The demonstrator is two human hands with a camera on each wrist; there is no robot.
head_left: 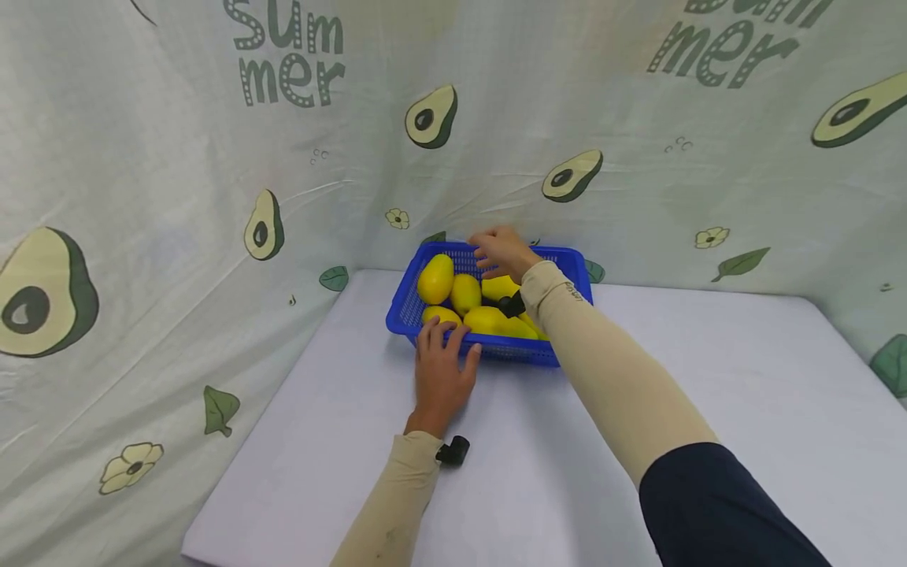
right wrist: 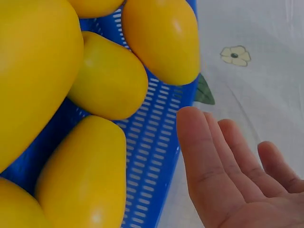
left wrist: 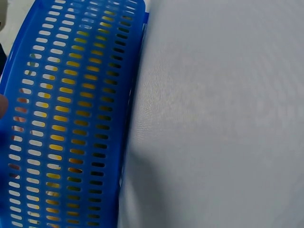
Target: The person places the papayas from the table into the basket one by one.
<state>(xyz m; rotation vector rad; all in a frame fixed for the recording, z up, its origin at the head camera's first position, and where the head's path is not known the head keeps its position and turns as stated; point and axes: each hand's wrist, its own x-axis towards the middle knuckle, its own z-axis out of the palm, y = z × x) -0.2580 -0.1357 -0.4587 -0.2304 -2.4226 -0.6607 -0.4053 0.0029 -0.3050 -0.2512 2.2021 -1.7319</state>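
Several yellow mangoes (head_left: 435,279) lie in a blue perforated plastic basket (head_left: 510,352) on the table. My left hand (head_left: 441,382) grips the basket's near rim towards its left corner, the fingers over the edge and the thumb outside. The left wrist view shows the slotted basket wall (left wrist: 124,118) close up, with yellow behind its holes. Over the basket's far rim, my right hand (head_left: 505,250) is held with extended fingers (right wrist: 197,142) and nothing in it. In the right wrist view a small mango (right wrist: 109,76) lies beside larger ones.
The basket stands at the back of a white-covered table (head_left: 708,409), close to a hanging cloth (head_left: 496,71) printed with avocados, leaves and flowers. My right forearm (head_left: 616,370) crosses over the basket's right side and covers part of the fruit there.
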